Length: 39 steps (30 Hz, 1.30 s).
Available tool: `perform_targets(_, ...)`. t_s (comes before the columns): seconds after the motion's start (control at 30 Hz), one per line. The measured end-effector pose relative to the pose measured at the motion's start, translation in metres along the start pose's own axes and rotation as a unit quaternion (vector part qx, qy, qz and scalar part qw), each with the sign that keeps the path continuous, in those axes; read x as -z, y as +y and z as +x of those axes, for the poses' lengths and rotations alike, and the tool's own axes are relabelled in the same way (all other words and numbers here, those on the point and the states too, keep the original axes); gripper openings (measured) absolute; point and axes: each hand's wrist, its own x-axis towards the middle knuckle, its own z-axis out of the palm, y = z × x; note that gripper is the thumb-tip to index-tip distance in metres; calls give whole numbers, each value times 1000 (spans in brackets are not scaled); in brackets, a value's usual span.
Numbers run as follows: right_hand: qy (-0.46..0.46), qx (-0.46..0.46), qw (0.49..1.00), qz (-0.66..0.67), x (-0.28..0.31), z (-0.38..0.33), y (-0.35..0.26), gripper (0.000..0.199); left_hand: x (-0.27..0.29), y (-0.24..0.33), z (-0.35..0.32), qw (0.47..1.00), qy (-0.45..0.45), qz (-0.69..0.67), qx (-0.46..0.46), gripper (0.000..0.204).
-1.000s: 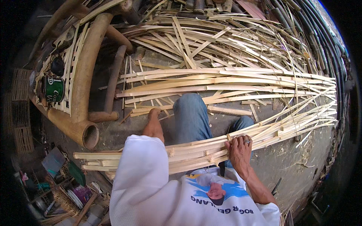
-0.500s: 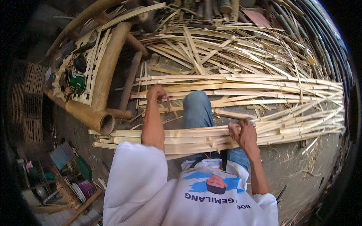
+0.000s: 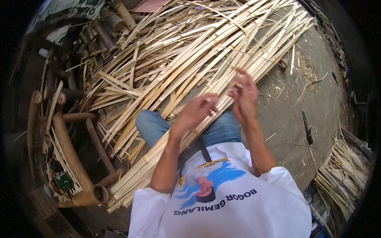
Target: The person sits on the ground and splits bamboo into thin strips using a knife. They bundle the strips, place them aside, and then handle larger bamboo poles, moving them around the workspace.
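A bundle of long, pale split-bamboo strips (image 3: 152, 158) lies diagonally across my lap, from the near left toward the far right. Just over its middle, my left hand (image 3: 196, 113) has its fingers loosely bent and apart, with nothing visible in them. My right hand (image 3: 245, 95) is beside the strips' right edge, slightly blurred, index finger stretched out and the others half curled. I see no object in it. A narrow brown band (image 3: 194, 132) crosses the bundle near my left wrist.
Many loose bamboo strips (image 3: 170, 59) spread over the floor ahead. On the left stands a bamboo-pole frame (image 3: 71, 146) with a green can (image 3: 63, 180) in it. A dark, narrow tool (image 3: 306, 127) lies on the floor at right, near a heap of thin strips (image 3: 343, 178).
My view has turned to the right, so the bundle now runs diagonally. My left hand has come from the far strips to the lap bundle, close to my right hand, which has lifted off the strips.
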Motion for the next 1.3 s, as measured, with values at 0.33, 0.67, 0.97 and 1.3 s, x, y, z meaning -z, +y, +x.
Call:
perform_targets(0.33, -39, -459, 887, 20, 185, -33, 79, 28, 94, -166, 73, 932, 69, 3, 356, 53)
perform_targets(0.67, -81, -423, 884, -182, 160, -19, 75, 44, 47, -174, 86, 918, 2, -82, 389, 54)
perform_targets(0.97, -208, -528, 824, 2, 186, -3, 97, 12, 47, -194, 109, 906, -171, -118, 369, 51)
perform_targets(1.3, -408, -485, 739, -227, 162, -16, 60, 51, 70, -164, 64, 912, 22, -245, 328, 46)
